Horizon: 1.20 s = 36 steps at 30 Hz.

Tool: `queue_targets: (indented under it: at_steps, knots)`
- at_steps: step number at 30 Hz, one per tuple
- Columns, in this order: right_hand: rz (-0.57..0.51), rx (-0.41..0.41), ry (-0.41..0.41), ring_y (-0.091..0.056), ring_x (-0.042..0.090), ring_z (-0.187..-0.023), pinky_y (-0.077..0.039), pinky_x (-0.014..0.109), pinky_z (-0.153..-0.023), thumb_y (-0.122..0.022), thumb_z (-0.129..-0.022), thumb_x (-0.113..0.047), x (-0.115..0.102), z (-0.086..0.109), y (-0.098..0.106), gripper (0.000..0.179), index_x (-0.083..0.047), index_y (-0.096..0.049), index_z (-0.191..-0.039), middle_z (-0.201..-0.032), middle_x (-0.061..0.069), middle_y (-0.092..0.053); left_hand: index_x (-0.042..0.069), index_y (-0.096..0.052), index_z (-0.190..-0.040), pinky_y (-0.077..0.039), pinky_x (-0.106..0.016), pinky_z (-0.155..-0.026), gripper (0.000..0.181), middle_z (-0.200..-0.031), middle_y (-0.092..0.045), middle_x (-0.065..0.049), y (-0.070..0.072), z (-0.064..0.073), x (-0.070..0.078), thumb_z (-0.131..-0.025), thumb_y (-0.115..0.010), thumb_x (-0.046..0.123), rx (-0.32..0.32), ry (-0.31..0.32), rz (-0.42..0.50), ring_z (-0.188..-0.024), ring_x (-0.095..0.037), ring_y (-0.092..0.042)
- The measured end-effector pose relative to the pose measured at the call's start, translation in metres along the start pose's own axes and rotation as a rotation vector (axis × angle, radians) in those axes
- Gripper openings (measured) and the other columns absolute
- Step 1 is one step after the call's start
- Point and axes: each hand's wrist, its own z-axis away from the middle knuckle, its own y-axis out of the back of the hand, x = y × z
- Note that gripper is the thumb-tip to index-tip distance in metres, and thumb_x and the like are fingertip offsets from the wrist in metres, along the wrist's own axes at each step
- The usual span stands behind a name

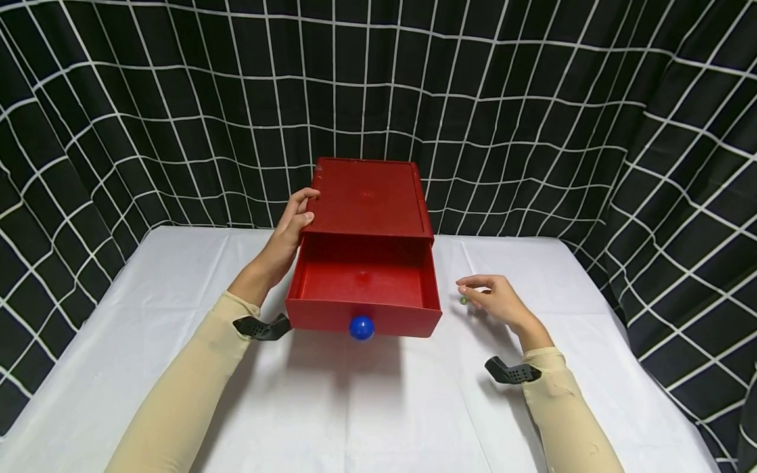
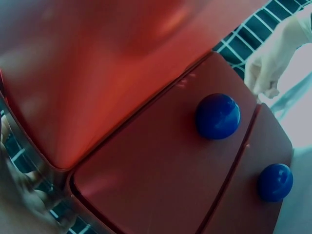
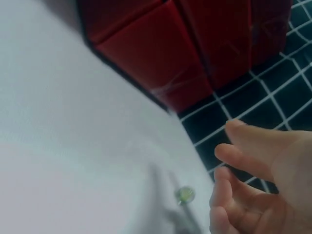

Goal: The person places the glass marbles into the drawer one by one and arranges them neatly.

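A red drawer cabinet (image 1: 369, 197) stands on the table, its top drawer (image 1: 363, 315) pulled out, with a blue knob (image 1: 361, 328) on the front. The bare red floor of that drawer shows in the head view. My left hand (image 1: 280, 243) rests against the cabinet's left side, fingertips at the top edge. Over the table to the right of the cabinet is my right hand (image 1: 497, 299), fingers loosely bent and holding nothing. A small green glass marble (image 3: 185, 195) lies on the table close to those fingertips, apart from them in the right wrist view.
Below the pulled-out drawer, the left wrist view shows two closed drawers with blue knobs, a middle one (image 2: 218, 116) and a lower one (image 2: 275, 182). A white cloth (image 1: 378, 420) covers the table. Black curtain (image 1: 367, 79) with a white grid surrounds it.
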Motion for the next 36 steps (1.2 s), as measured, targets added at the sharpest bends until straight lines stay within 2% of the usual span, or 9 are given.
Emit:
queue_targets:
  at_steps: [3, 8, 13, 18, 21, 27, 36]
  knots:
    - [-0.002, -0.016, -0.009, -0.055, 0.007, -0.059, -0.046, 0.023, -0.056, -0.066, -0.095, -0.008, 0.008, -0.002, -0.001, 0.037, 0.014, -0.061, -0.124, -0.082, 0.004, -0.07, 0.032, -0.033, -0.138, -0.033, -0.041, -0.108, 0.041, -0.155, -0.032, -0.003, 0.0, -0.001, 0.0, -0.098, -0.032, 0.024, 0.001, 0.001, -0.002, -0.128, -0.017, -0.042]
    - [0.018, -0.017, 0.01, -0.054, 0.008, -0.057, -0.047, 0.024, -0.054, -0.067, -0.092, -0.002, 0.02, -0.005, -0.003, 0.034, 0.016, -0.062, -0.12, -0.101, 0.024, -0.072, 0.032, -0.034, -0.137, -0.031, -0.043, -0.109, 0.041, -0.155, -0.032, -0.004, 0.001, -0.002, 0.0, -0.097, -0.033, 0.024, 0.002, -0.005, -0.008, -0.129, -0.017, -0.041]
    - [0.074, 0.011, 0.022, -0.052, 0.004, -0.058, -0.045, 0.022, -0.053, -0.067, -0.092, 0.0, 0.024, -0.008, -0.004, 0.031, 0.016, -0.063, -0.118, -0.1, 0.028, -0.066, 0.033, -0.035, -0.137, -0.031, -0.043, -0.109, 0.041, -0.153, -0.034, -0.003, 0.002, -0.002, 0.001, -0.097, -0.033, 0.024, 0.003, -0.012, -0.003, -0.129, -0.017, -0.041]
    - [0.097, 0.013, 0.024, -0.051, 0.003, -0.059, -0.044, 0.02, -0.052, -0.064, -0.091, 0.005, 0.006, -0.003, -0.006, 0.03, 0.02, -0.061, -0.116, -0.102, 0.037, -0.062, 0.033, -0.035, -0.136, -0.032, -0.042, -0.108, 0.04, -0.153, -0.034, -0.002, 0.002, -0.001, 0.003, -0.097, -0.033, 0.023, 0.004, -0.014, 0.0, -0.129, -0.016, -0.041]
    - [0.104, 0.01, 0.044, -0.051, 0.002, -0.059, -0.043, 0.02, -0.051, -0.065, -0.09, 0.006, -0.002, 0.002, -0.006, 0.029, 0.02, -0.061, -0.114, -0.099, 0.037, -0.063, 0.033, -0.035, -0.137, -0.032, -0.042, -0.108, 0.041, -0.154, -0.033, -0.003, 0.002, -0.002, 0.004, -0.097, -0.033, 0.024, 0.004, -0.012, -0.003, -0.13, -0.017, -0.04]
    - [0.097, 0.035, 0.031, -0.05, -0.002, -0.06, -0.044, 0.02, -0.052, -0.07, -0.089, 0.0, 0.027, -0.008, -0.005, 0.03, 0.015, -0.066, -0.115, -0.1, 0.03, -0.066, 0.033, -0.034, -0.138, -0.031, -0.044, -0.109, 0.042, -0.157, -0.031, -0.004, 0.001, -0.002, 0.003, -0.097, -0.032, 0.024, -0.002, -0.005, -0.006, -0.13, -0.017, -0.04]
    - [0.167, 0.064, 0.032, -0.051, -0.001, -0.067, -0.042, 0.018, -0.056, -0.07, -0.088, 0.002, 0.028, -0.008, -0.009, 0.026, 0.014, -0.068, -0.111, -0.095, 0.027, -0.069, 0.032, -0.034, -0.138, -0.032, -0.042, -0.108, 0.042, -0.156, -0.032, -0.004, 0.003, 0.0, -0.001, -0.097, -0.033, 0.023, 0.005, -0.001, 0.005, -0.129, -0.017, -0.041]
